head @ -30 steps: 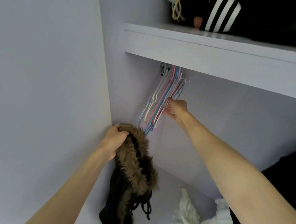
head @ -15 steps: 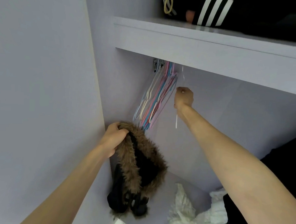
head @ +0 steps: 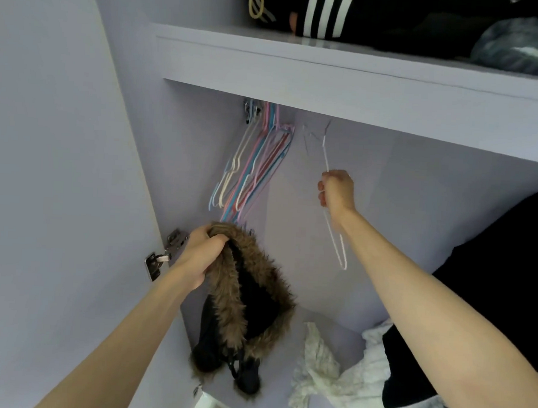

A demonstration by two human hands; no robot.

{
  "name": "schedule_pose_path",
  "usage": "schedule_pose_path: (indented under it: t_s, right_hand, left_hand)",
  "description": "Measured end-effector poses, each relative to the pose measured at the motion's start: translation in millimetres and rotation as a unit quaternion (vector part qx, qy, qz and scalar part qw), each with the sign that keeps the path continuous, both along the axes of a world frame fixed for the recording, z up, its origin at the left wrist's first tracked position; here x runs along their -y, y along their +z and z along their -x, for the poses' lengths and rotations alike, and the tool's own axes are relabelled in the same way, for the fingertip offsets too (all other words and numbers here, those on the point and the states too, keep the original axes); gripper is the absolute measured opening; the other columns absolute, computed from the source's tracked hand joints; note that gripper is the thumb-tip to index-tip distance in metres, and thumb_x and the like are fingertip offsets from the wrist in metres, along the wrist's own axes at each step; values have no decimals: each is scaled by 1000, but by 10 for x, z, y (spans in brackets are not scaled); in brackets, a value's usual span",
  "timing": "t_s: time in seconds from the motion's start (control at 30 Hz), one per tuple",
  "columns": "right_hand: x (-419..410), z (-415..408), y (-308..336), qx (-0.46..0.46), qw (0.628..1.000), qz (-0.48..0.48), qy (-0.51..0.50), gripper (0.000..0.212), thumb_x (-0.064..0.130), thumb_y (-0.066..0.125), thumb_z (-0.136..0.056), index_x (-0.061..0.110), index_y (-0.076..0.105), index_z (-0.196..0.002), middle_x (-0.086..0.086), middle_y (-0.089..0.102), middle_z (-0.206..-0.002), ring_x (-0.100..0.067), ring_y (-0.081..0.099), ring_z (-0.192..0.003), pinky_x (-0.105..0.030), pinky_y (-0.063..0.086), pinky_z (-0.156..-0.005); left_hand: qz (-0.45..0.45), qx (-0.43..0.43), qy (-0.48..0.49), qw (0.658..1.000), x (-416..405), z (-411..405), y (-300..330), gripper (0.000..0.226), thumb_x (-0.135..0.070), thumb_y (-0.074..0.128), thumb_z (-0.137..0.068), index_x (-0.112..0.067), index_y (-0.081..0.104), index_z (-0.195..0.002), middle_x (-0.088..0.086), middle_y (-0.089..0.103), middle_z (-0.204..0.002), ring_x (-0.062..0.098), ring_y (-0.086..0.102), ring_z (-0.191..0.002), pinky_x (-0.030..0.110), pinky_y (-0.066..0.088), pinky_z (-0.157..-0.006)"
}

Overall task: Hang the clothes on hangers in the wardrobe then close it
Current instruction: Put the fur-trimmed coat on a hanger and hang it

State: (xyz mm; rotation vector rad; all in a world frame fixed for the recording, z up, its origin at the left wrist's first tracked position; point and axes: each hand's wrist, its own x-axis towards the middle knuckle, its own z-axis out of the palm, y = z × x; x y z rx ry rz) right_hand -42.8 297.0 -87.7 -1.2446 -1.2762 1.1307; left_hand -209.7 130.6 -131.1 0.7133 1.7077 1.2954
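Landmark: the bundle of coloured hangers [head: 254,168], hung under the wardrobe shelf [head: 346,80] near the left inner wall.

Right hand [head: 337,191]: fingers curled tight round a white wire hanger [head: 334,235]. It sits to the right of the bundle, apart from it, at about the bundle's mid height. The hanger's hook end points up toward the shelf underside; its lower loop hangs below the fist, beside the forearm.

Left hand [head: 201,256]: closed on the fur trim of a dark fur-trimmed coat [head: 247,302], gripping directly below the bundle's lower tips (touching them or not: cannot tell). The coat hangs down from the fist, and its bottom end lies low in the wardrobe.

Below and right of the bundle, on the wardrobe floor: a white crumpled garment [head: 330,375], with black fabric [head: 489,309] further right. Above the bundle, on the shelf: a black garment with white stripes [head: 324,13]. A metal door hinge [head: 165,254] shows lower left of the bundle.

Change against half a second ago: the right hand has drawn further right and lower, away from the bundle, and the white hanger now shows along most of its length (before, only short bits above and below the fist). Left hand's grip on the fur is unchanged.
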Motion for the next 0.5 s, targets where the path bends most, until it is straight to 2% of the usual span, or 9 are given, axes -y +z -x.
schedule_pose_path:
  t_s: [0.1,0.17,0.2,0.27,0.33,0.4,0.47,0.5]
  right_hand:
    - [248,-227,-299,10,998,-1,-57,35,36,56,-82,19,38,-57,0,42,-56,-16,37,-53,-26,30,-53]
    - [469,-406,-532,-2,996,-14,-87,46,44,60,-85,18,37,-55,-1,42,-51,-18,41,-53,-30,35,-58]
    - [563,-477,-628,-12,997,-12,-76,45,44,60,-87,17,40,-57,0,42,-46,-17,42,-50,-30,38,-59]
    - [696,-597,-783,-8,1000,11,-19,34,42,58,-89,16,52,-68,2,43,-42,-10,41,-41,-27,38,-54]
    - [774,-636,-887,11,997,70,31,31,42,51,-93,16,64,-81,1,38,-47,-7,34,-36,-21,31,-44]
    - [844,-642,-1003,29,991,129,37,42,44,41,-97,18,68,-77,1,29,-51,-10,27,-39,-19,25,-40]
    - [912,-680,-1122,39,989,138,21,48,41,37,-99,18,68,-71,0,27,-53,-12,24,-42,-20,23,-40]
    - [943,-715,-1171,46,990,133,16,48,40,36,-100,17,70,-75,0,28,-54,-12,25,-43,-21,23,-42]
  left_hand:
    - [6,18,9,1000,2,-147,-25,21,-5,45,-92,-5,59,-108,12,64,-88,25,62,-83,32,51,-72]
    - [17,35,21,999,18,-225,-47,19,-6,47,-91,-5,58,-106,11,62,-81,24,60,-74,30,48,-64]
    - [23,44,25,998,19,-248,-69,19,-7,48,-90,-5,57,-106,11,61,-79,24,59,-73,30,47,-64]
    - [40,52,19,998,11,-325,-115,20,-10,50,-89,-6,57,-108,11,61,-80,25,58,-75,33,48,-70]
    - [68,48,10,996,0,-383,-167,22,-15,51,-90,-7,56,-109,12,61,-86,28,58,-82,36,48,-78]
    - [94,43,12,995,0,-421,-243,27,-18,52,-90,-7,55,-114,13,62,-98,31,58,-92,39,49,-86]
    - [112,34,10,993,2,-442,-330,35,-22,52,-90,-8,52,-122,13,61,-111,32,57,-102,42,47,-95]
    - [119,29,13,992,5,-434,-379,38,-23,52,-90,-9,50,-125,13,59,-116,32,56,-106,44,45,-98]
